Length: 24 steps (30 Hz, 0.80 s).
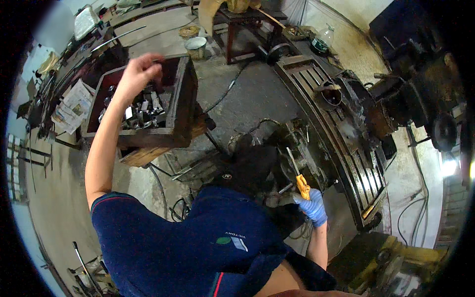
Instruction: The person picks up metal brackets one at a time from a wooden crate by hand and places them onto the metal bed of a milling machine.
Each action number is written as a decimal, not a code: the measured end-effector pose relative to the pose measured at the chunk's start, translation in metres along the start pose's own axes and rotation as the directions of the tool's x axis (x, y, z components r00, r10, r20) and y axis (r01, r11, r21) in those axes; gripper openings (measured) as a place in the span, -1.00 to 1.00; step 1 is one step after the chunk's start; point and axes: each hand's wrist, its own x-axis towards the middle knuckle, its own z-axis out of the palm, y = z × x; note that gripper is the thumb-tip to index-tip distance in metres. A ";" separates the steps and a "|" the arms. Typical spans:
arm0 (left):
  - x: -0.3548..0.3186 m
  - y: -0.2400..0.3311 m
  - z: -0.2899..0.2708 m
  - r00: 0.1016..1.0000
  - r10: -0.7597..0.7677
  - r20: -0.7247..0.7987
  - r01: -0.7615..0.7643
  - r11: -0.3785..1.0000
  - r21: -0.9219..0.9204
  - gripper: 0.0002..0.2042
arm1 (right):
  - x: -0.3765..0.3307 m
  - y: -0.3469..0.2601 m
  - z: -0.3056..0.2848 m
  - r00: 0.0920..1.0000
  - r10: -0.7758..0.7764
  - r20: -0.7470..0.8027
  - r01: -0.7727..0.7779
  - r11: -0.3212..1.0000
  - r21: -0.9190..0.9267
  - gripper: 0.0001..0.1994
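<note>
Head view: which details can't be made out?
Head view throughout:
Left hand: its fingers are smeared by motion blur, so whether they hold anything is unclear.
Metal pieces in the wooden box: partly hidden by the left forearm.
Yellow-handled tool: its handle end is covered by the gloved right hand.
Dark machine: cut off by the black fisheye rim.

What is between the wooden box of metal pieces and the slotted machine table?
In the head view: grey floor with a dark cable or hose on it; lower down, machine parts and the yellow-handled tool in the gloved right hand.
</note>
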 end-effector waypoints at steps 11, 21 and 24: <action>-0.027 0.005 0.025 0.821 -0.306 0.482 -0.221 0.607 0.763 -0.61 | -0.008 0.005 -0.008 1.000 0.016 -0.024 -0.019 0.989 -0.144 -0.74; -0.020 -0.022 0.020 0.828 -0.166 0.535 -0.197 0.808 0.555 -0.68 | -0.003 -0.002 -0.004 0.998 0.045 -0.032 -0.045 0.999 -0.010 -0.70; -0.024 -0.034 0.017 0.822 -0.100 0.560 -0.267 0.801 0.536 -0.74 | 0.000 0.016 -0.003 0.998 -0.023 -0.054 0.021 0.999 -0.028 -0.68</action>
